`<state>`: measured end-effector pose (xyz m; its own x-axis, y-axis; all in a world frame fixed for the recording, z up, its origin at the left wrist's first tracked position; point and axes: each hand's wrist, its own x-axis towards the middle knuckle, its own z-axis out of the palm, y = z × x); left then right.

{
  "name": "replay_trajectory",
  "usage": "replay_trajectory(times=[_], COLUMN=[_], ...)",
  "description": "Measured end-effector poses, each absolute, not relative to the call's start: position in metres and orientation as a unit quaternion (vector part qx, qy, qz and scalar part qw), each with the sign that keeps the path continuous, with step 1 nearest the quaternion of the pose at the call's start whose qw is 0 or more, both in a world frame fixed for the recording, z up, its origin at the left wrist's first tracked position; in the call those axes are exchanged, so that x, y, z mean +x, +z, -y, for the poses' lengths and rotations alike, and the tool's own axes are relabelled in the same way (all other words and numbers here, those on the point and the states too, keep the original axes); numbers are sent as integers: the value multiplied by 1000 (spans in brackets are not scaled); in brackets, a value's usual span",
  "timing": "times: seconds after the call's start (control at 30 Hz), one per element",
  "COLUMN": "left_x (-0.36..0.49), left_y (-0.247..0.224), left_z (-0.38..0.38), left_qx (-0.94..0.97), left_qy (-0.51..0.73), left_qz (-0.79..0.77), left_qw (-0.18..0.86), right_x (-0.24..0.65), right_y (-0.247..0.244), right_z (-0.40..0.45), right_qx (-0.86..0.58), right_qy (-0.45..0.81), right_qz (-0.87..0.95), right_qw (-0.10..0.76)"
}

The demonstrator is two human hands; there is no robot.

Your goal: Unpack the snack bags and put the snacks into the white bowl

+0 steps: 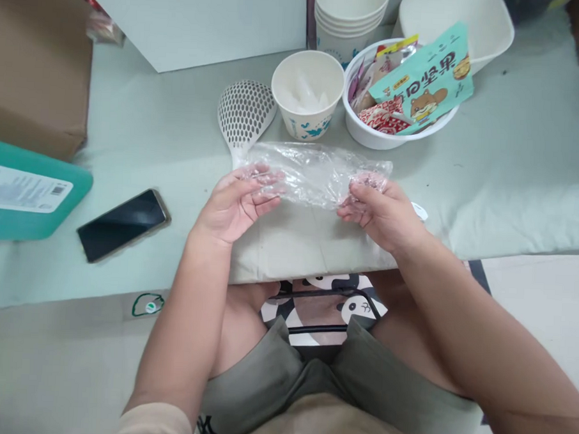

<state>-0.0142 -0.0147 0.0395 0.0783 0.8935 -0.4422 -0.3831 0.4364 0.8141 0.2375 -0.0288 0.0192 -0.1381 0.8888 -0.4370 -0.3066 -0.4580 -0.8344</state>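
Observation:
A clear crinkled plastic bag (315,173) is stretched sideways between my hands, over the front part of the cloth-covered table. My left hand (239,202) holds the bag's left end, its fingers partly behind and under the film. At the right end, my right hand (379,208) pinches the gathered plastic between thumb and fingers. Just behind the bag stands a paper cup (308,106) with whitish translucent pieces inside. A slotted skimmer (246,116) lies left of the cup, its handle running toward my left hand.
Right of the cup, a white bowl (377,136) holds snack packets. Behind are stacked paper cups (348,27) and a white container (492,31). A phone (123,224), a green container (36,190) and a cardboard box (37,65) are on the left. A white panel (206,21) stands behind.

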Motion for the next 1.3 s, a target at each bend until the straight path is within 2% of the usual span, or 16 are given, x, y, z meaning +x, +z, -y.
replay_trajectory(times=[0.27,0.5,0.63,0.77,1.03,1.3], left_x=[-10,-13,-16,-16,-12,-8], left_y=[35,33,34,31,25,33], left_z=[6,6,9,9,9,3], left_qx=[306,324,335,334,367,300], left_qy=[422,458,454,422,447,472], left_qz=[-566,-597,-567,-544,-528,-526], left_qw=[638,573,600,644,621,640], right_x=[243,242,240,241,242,249], right_y=[10,14,15,13,20,19], right_z=[24,24,23,25,24,22], right_qx=[-516,-530,-535,-523,-507,-484], right_qy=[665,622,594,606,634,635], right_qz=[341,368,358,366,336,327], right_qw=[419,445,483,475,477,505])
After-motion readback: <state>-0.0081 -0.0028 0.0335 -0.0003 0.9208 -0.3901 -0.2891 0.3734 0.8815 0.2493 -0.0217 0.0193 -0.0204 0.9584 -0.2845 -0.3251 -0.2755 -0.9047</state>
